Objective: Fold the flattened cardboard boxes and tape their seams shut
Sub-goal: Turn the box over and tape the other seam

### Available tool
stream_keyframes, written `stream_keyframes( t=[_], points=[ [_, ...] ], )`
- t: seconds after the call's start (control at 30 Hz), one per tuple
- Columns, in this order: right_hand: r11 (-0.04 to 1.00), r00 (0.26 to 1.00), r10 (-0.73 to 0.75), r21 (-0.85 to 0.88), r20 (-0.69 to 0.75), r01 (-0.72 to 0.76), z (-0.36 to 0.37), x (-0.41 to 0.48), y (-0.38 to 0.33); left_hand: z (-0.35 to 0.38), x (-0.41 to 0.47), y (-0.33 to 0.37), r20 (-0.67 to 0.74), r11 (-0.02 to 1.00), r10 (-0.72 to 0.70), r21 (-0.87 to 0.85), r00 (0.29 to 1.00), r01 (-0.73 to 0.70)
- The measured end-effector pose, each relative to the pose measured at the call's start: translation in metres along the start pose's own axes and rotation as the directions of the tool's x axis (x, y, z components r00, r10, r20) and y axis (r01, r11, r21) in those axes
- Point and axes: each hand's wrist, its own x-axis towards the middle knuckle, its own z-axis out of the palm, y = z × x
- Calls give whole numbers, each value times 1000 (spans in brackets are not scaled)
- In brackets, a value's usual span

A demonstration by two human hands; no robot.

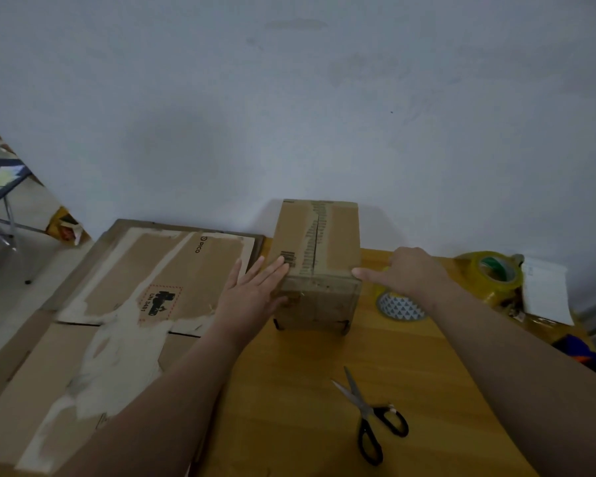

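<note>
Head camera: I see my left hand lying flat, fingers straight against the top left edge of the box. My right hand touches the box's right edge with one outstretched finger. The box stands on the counter, beside flattened cardboard.

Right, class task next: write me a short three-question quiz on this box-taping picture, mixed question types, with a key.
1. True or false: the scissors lie on top of the folded box.
2. On which side of the folded box does the flattened cardboard lie? A) left B) right C) on top of it
3. Fill in: the left hand and the right hand both touch the ____.
Key: 1 false (they lie on the table, nearer the person); 2 A; 3 box.
</note>
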Motion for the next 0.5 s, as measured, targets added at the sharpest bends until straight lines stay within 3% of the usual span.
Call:
stream_keyframes(
  t=[0.13,0.33,0.5],
  points=[
    [1000,998,-9,-15,60,10,-2,4,1,1,-3,18,-78,991,-5,129,997,15],
    [1000,999,17,1,50,-17,9,5,5,3,24,80,14,989,56,133,998,-58],
    [998,998,36,53,44,-39,13,-9,5,-3,27,53,7,964,200,179,980,-198]
  ],
)
